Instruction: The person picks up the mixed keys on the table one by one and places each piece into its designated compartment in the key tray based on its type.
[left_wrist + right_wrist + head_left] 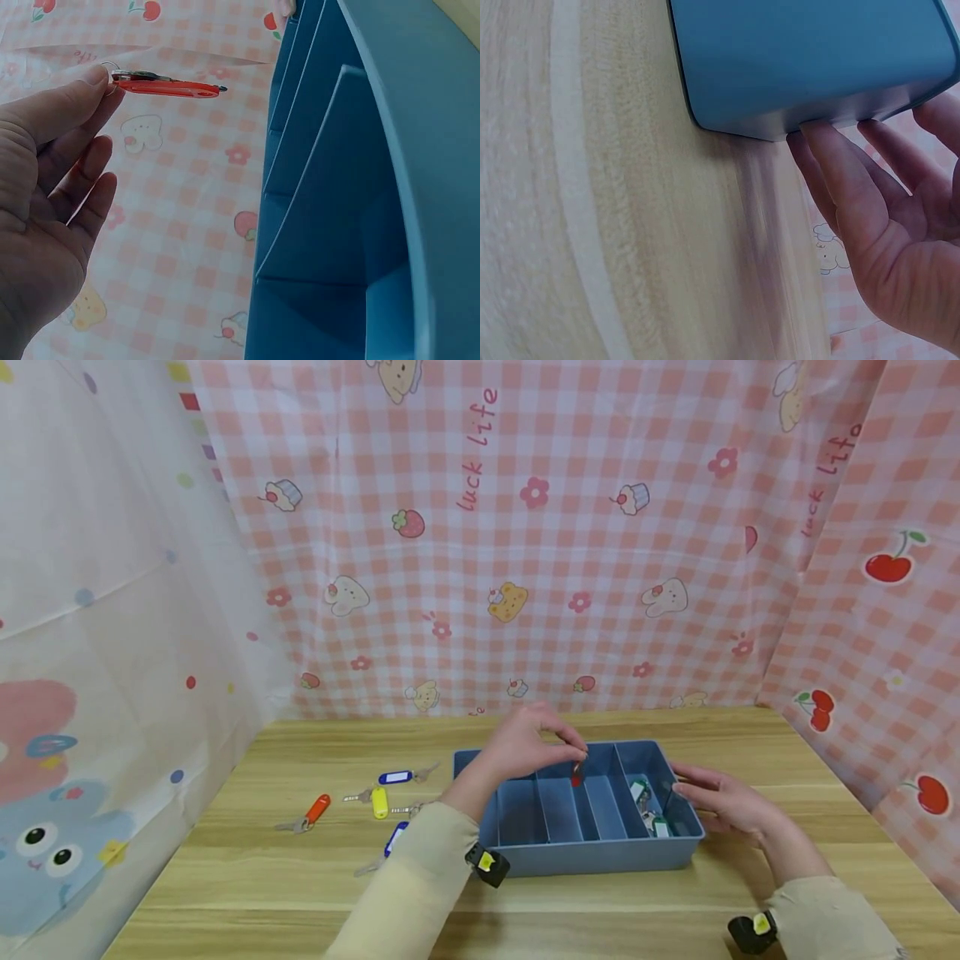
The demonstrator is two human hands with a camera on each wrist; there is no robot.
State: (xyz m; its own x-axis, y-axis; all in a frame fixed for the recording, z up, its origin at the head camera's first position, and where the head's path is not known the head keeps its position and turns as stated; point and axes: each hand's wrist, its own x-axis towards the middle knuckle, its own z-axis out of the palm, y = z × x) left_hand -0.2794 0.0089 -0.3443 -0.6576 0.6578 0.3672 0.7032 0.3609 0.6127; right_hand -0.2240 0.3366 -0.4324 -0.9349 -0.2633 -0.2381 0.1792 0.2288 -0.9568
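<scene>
Red-tagged key (169,88) is pinched at the left grip's (528,745) fingertips | blue tray (585,858) is seen beneath, touched by the unclenched right grip (731,802) | other tagged keys (379,803) are scattered leftward

Red-tagged key (577,774) dangles over the divided blue tray (592,858), green-tagged ones (660,827) lying in its right-end compartment.

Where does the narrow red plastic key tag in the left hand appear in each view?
Head: narrow red plastic key tag, below and right of centre.
Left wrist: key tag, upper left.
Right wrist: not in it.
Shared landmark: blue rectangular plastic box.
</scene>
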